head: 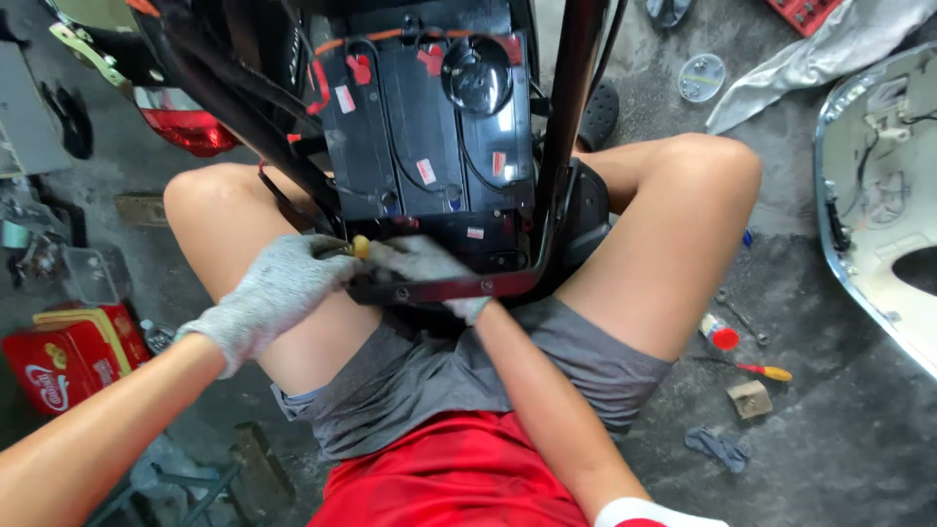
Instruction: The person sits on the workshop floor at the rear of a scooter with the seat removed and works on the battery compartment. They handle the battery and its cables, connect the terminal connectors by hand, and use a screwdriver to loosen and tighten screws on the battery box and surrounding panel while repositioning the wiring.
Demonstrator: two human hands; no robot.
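Note:
I sit with my knees apart around a black scooter frame (561, 127) that holds several black batteries (425, 127) with red terminal caps and wires. My left hand (273, 293), in a grey knit glove, grips a tool with a yellow handle (361, 247) at the frame's lower crossbar (459, 286). My right hand (429, 268), also gloved, is pressed against the same crossbar just right of the tool, its fingers curled around something I cannot make out.
A red tail light (185, 127) is at upper left. A red tin box (63, 356) lies at left. On the concrete floor at right lie a yellow-handled screwdriver (761, 371), a small red-capped bottle (719, 333), a wood block (750, 398), a wrench (742, 317). A cream body panel (878, 195) stands far right.

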